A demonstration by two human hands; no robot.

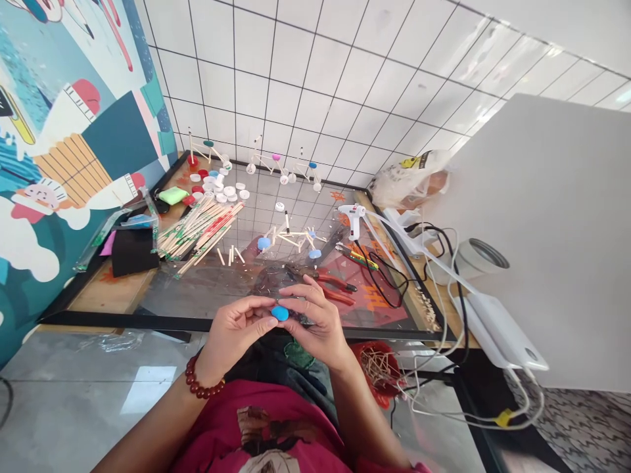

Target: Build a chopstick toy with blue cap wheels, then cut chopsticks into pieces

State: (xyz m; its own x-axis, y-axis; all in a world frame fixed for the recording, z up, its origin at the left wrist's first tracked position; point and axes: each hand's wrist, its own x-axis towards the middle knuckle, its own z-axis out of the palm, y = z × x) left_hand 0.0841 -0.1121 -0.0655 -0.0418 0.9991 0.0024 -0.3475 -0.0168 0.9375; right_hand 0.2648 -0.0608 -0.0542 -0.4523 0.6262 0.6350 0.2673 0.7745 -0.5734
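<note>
The left hand (235, 339) and right hand (315, 323), both half curled, pinch a blue plastic bottle cap (280, 313) between their fingertips, just in front of red-handled pliers (335, 288).

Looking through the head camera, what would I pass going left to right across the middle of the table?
Black foam block → bundled wooden sticks → stick-and-cap model → white hot glue gun → white power strip
</note>
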